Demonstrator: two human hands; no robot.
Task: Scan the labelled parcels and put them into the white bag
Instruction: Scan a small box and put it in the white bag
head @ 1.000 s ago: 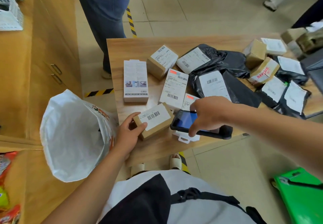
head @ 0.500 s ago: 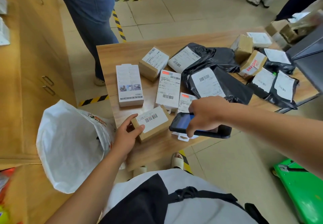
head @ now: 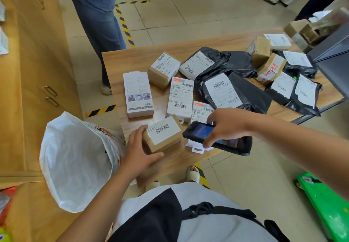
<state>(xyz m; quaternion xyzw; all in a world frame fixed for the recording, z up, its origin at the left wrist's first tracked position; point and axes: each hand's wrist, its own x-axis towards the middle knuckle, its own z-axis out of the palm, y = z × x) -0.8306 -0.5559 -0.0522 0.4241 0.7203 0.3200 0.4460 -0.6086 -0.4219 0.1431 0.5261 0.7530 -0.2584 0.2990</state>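
Small brown parcel (head: 163, 135) sits at near-L corner of bench (head: 132, 58), label up, long axis approx L–R w/ R end angled slightly away. L hand (head: 140, 153) fingers wrap its L end, thumb along near side. R hand (head: 226, 124) fingers grip black scanner (head: 200, 131) from above, screen up, head end pointing L at parcel. White bag (head: 75, 162) gapes just L of bench.

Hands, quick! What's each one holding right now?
Left hand: grips the small brown box.
Right hand: holds the black scanner.
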